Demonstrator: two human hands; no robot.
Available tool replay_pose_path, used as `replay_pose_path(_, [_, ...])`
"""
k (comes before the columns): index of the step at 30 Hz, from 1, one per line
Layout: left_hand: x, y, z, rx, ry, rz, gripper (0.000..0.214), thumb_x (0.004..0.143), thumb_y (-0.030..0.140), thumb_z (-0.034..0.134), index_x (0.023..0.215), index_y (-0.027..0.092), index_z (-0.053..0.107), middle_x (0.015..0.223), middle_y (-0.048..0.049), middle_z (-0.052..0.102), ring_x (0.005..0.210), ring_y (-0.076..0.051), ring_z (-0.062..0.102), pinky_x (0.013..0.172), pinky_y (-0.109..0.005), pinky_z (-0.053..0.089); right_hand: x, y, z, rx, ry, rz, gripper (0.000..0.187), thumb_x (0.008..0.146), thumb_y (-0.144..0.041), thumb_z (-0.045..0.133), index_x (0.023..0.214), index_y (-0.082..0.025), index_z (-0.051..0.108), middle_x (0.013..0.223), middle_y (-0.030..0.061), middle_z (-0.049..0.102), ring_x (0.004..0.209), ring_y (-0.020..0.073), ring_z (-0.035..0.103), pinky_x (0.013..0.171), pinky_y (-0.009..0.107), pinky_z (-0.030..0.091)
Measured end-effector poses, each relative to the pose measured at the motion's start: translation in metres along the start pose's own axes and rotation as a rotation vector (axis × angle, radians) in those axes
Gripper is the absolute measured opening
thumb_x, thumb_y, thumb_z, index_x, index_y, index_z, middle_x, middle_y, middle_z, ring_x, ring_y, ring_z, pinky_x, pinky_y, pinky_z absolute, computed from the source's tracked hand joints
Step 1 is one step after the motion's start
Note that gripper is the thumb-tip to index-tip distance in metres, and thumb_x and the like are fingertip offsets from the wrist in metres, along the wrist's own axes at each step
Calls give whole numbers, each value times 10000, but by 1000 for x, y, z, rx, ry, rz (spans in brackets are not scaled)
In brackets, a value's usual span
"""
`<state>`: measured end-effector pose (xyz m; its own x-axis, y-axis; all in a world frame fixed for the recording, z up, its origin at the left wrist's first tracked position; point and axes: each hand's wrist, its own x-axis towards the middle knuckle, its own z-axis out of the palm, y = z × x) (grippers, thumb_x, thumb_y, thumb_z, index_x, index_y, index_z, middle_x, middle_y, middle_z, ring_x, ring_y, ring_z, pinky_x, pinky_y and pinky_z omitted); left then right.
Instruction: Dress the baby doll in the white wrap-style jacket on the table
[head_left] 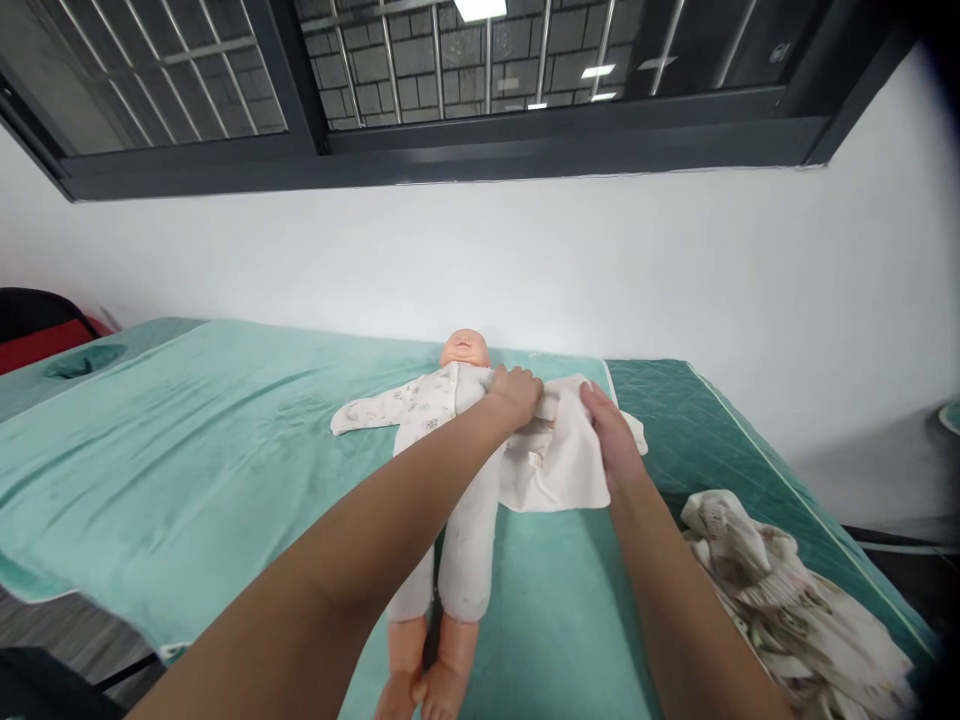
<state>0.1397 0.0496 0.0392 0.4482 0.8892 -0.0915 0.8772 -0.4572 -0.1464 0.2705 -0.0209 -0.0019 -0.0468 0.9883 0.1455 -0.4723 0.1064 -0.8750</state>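
Head view: right hand (611,435) closed on the far right edge of a white cloth panel (566,460), thumb lying along the edge, other fingers mostly hidden. Left hand (517,395) just to the left, fingers curled down against cloth on the right side of the doll's chest; fingertips out of sight, so cannot tell whether they pinch anything.

Panel spreads flat between the hands and toward the near side, small tag-like mark on its face. Looks like the opened front of the patterned top (431,400) worn by the doll (465,348). Left sleeve of the top stretches out to the left; a bit of cloth pokes out beyond the right hand.

Doll lies on its back, mid-scene, head at the far end, white trousers (469,560) on its legs, bare feet near. Left forearm crosses over its body.

Underneath, a pale green blanket (225,450); darker quilted green cover (667,410) at right. Crumpled floral cloth (795,610) on the near right, beside the right forearm. Far side: white wall (450,260), dark-framed window (562,145) above it, metal bars behind the glass. Black-and-red object (45,325) at far left, partly cut off.
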Motion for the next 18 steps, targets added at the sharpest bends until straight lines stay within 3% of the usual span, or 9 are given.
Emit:
replay_pose_path(5, [-12,-25,-17,-162,36,-4,333,879,298,544,1183,171,594,1214,-153,628,1045,-271,636,864,-379,492,-11,10,30,28,-254,20,438,802,-322,740,1217,-290,604,1296,27,650,1166,245,626,1002,392,506])
replay_pose_path(8, [-25,-47,-27,-231,108,-10,362,898,277,505,1244,180,542,1263,-140,595,1007,-232,648,812,-330,510,-16,13,36,28,-357,36,511,816,-276,729,1303,-309,580,1439,24,554,1336,249,506,1122,406,409])
replay_pose_path(10, [-33,-61,-28,-304,162,71,400,878,273,537,1274,219,525,1317,-114,565,1041,-218,636,837,-316,513,-19,13,38,21,-412,49,543,813,-263,734,1329,-314,573,1508,20,486,1412,251,421,1163,408,355])
replay_pose_path(14, [-43,-79,-26,-504,190,386,270,815,264,605,1079,258,659,1268,-55,601,1066,-207,625,937,-315,493,-23,10,39,11,-507,84,588,823,-273,728,1380,-319,547,1571,24,402,1441,263,379,1171,418,332])
replay_pose_path(16, [-45,-85,-23,-526,224,383,169,799,227,598,938,239,695,1181,-49,640,1078,-212,614,988,-330,468,-25,8,39,12,-543,108,596,836,-289,717,1402,-320,529,1581,34,384,1406,269,429,1141,418,368])
replay_pose_path(18, [-47,-91,-21,-517,314,255,156,799,175,558,853,226,695,1118,-48,658,1099,-214,596,1010,-340,448,-26,7,39,11,-579,134,605,840,-307,715,1412,-325,518,1589,44,369,1345,272,497,1070,406,439])
